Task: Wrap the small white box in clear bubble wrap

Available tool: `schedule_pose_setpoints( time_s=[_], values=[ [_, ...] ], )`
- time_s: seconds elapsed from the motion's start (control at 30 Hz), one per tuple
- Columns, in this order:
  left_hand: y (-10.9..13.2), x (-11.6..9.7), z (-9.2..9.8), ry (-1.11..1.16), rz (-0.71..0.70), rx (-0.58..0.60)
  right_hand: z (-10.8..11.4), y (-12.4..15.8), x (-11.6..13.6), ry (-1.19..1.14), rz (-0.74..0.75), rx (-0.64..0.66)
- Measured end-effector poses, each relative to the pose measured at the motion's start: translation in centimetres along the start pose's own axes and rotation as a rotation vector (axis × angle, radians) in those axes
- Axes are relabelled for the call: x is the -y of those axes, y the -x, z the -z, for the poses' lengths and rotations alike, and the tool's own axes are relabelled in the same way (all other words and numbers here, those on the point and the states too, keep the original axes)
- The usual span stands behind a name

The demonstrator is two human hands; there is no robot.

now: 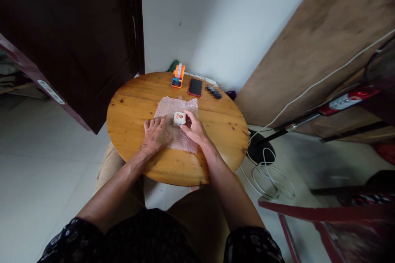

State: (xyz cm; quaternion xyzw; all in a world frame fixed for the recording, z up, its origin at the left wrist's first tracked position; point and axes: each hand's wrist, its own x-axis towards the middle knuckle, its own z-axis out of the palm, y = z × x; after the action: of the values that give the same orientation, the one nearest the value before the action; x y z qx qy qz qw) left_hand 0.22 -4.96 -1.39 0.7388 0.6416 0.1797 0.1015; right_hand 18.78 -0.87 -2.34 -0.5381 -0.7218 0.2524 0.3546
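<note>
A sheet of bubble wrap [188, 144] lies flat on the round wooden table [222, 131]. On its middle sits a small white box [179, 118] with red and dark print. My right hand [195, 128] grips the box from its right side, thumb at the near corner and fingers at the far one. My left hand [156, 133] rests palm down on the left part of the bubble wrap, fingers spread, and holds nothing. The wrap under both hands is partly hidden.
Along the table's far side are an orange and blue tape dispenser [178, 76], a red-edged phone [195, 87] and a pixelated dark object [213, 91]. A wall stands behind. White cable [271, 180] coils on the floor at right, near a red chair [324, 212].
</note>
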Motion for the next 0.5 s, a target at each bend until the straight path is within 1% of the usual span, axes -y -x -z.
schedule_pose_setpoints(
  time_s=[0.1,0.2,0.27,0.33,0.37,0.43,0.5],
  values=[
    [0.3,0.4,0.5,0.021,-0.007,-0.029,0.2,0.0,0.0,-0.066,0.044,-0.045],
    [1.5,1.3,1.4,0.044,-0.082,-0.066,0.5,-0.2,-0.3,-0.101,0.064,-0.134],
    [2.6,1.9,2.1,0.052,-0.209,-0.031,0.7,-0.4,-0.5,-0.119,0.057,-0.169],
    [3.7,2.2,2.7,0.038,-0.351,0.014,0.7,-0.5,-0.6,-0.136,0.056,-0.180],
    [4.1,2.3,3.0,0.021,-0.397,0.031,0.7,-0.6,-0.6,-0.140,0.060,-0.177],
    [4.7,2.2,3.4,-0.029,-0.433,0.058,0.5,-0.6,-0.6,-0.146,0.074,-0.161],
    [4.9,1.8,3.7,-0.094,-0.438,0.081,0.2,-0.6,-0.6,-0.147,0.084,-0.129]
  ],
)
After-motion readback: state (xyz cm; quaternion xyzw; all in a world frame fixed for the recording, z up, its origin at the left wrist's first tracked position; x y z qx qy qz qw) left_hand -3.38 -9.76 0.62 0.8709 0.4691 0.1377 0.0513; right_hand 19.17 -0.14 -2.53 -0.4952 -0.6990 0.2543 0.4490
